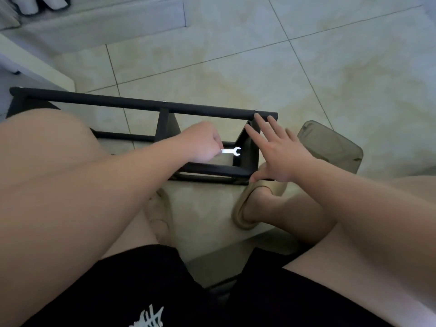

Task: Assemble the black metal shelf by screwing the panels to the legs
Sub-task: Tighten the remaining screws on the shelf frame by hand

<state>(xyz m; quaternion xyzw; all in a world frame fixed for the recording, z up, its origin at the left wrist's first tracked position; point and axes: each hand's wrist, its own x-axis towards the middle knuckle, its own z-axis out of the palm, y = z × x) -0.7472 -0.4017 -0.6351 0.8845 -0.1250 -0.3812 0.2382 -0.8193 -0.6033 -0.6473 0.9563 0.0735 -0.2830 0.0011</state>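
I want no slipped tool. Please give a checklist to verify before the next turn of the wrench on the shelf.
1. Wrench held in the left hand: ok, pinched at its handle end.
2. Open jaw pointed at the end panel: ok.
3. Jaw seated on a nut or bolt: cannot tell, no fastener is visible there.
4. Right hand steadying the frame: not ok, fingers are spread open and grip nothing.
5. Shelf frame resting on the floor: ok, it lies on its side.

Black shelf frame [146, 106], white wrench [231, 151], beige slippers [252, 204], cream marbled floor tiles [259, 67], black shorts [146, 291].
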